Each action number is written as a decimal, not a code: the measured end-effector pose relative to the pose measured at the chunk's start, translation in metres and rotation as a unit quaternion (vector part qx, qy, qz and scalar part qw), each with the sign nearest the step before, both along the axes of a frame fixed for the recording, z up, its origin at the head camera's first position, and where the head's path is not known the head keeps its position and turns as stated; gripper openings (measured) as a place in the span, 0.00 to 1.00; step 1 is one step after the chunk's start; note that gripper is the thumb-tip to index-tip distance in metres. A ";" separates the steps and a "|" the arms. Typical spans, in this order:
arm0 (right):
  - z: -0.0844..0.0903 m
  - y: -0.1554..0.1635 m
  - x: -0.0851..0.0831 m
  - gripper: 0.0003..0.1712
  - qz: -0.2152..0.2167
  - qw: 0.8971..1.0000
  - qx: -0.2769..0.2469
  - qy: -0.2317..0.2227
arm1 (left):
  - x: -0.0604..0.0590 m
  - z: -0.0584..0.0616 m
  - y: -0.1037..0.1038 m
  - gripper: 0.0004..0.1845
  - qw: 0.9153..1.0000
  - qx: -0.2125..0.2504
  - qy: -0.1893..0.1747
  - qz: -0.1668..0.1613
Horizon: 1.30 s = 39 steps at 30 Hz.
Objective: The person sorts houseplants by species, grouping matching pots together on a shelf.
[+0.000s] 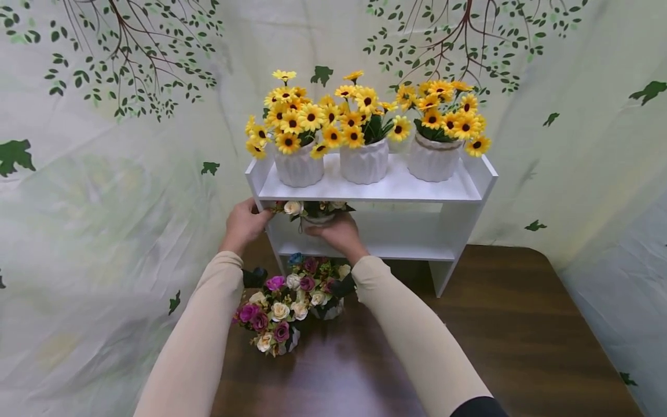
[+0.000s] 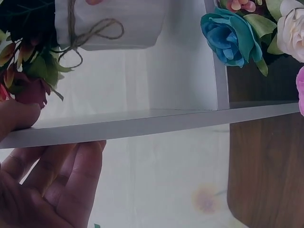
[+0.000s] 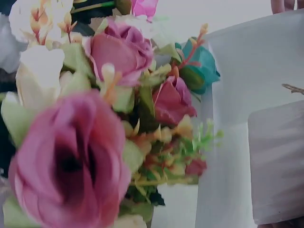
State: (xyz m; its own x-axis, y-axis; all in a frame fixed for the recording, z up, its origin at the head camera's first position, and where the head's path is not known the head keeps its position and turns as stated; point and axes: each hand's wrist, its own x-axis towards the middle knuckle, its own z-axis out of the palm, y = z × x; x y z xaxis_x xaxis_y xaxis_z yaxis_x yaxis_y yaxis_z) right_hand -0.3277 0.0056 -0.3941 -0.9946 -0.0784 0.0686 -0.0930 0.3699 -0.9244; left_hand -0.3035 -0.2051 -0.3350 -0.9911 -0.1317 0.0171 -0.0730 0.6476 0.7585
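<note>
Table [image 1: 521, 313]: we see dark wood grain below the left hand [image 1: 246, 226] and the right hand [image 1: 339, 233].
Backdrop [image 1: 120, 174]: pale, printed with leaves and branches, beyond both hands.
Shelf [image 1: 406, 234]: white, its upper board [image 1: 333, 192] just above the right hand.
Yellow flowers [image 1: 351, 119]: in three white pots [image 1: 363, 168] on that board, above both hands.
Table roses [image 1: 280, 311]: two pots below the hands, between the forearms [image 1: 193, 341]; they crowd our right wrist view.
Rose pot [image 2: 137, 35]: white, twine-tied, just left of the right hand, under the upper board, which hides its top blooms.
Left hand: thumb and fingers pinch the shelf's side panel [image 2: 166, 126].
Right hand: curled around the rose pot; we cannot see every finger.
</note>
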 end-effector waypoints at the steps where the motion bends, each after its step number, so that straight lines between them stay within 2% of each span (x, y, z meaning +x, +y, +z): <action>1: -0.001 -0.001 0.000 0.54 -0.001 1.000 -0.002 0.002 | 0.001 0.000 0.000 0.26 1.000 0.001 -0.001 0.000; 14: -0.007 -0.017 -0.001 0.53 -0.047 0.997 -0.003 0.065 | 0.002 -0.001 0.001 0.25 1.000 -0.003 0.007 0.001; 18: -0.015 -0.015 -0.001 0.53 -0.059 0.996 0.010 0.061 | -0.001 -0.003 0.009 0.25 1.000 0.009 0.002 -0.009; 22: -0.019 -0.011 -0.002 0.55 -0.067 0.997 0.001 0.042 | -0.003 -0.004 0.015 0.26 1.000 0.017 0.000 -0.015; 26: -0.017 -0.010 -0.002 0.58 -0.044 0.999 -0.019 0.020 | -0.002 -0.003 0.016 0.26 1.000 0.024 -0.005 -0.008; 29: -0.012 -0.008 0.000 0.58 -0.021 1.000 0.016 0.002 | -0.002 -0.002 0.014 0.27 1.000 0.024 -0.015 -0.006; 32: -0.004 -0.001 0.005 0.48 0.001 0.996 0.084 0.006 | -0.001 -0.001 0.012 0.27 1.000 0.022 -0.019 -0.007; 34: 0.002 0.005 0.011 0.46 0.008 0.993 0.117 0.015 | -0.001 0.000 0.010 0.27 1.000 0.018 -0.018 -0.006; 37: 0.007 0.017 0.022 0.44 0.019 0.990 0.135 0.038 | 0.000 0.001 0.007 0.28 1.000 0.014 -0.015 -0.003; 39: 0.007 0.025 0.031 0.50 0.029 0.988 0.138 0.057 | 0.000 0.001 0.004 0.27 1.000 0.010 -0.013 -0.003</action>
State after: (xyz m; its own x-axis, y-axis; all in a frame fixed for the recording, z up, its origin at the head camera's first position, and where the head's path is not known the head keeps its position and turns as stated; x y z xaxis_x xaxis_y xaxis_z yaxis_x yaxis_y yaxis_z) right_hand -0.2969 0.0310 -0.3869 -0.9749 -0.1670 0.1473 -0.2188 0.5970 -0.7718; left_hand -0.3033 -0.2011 -0.3340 -0.9921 -0.1252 -0.0113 -0.0885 0.6322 0.7697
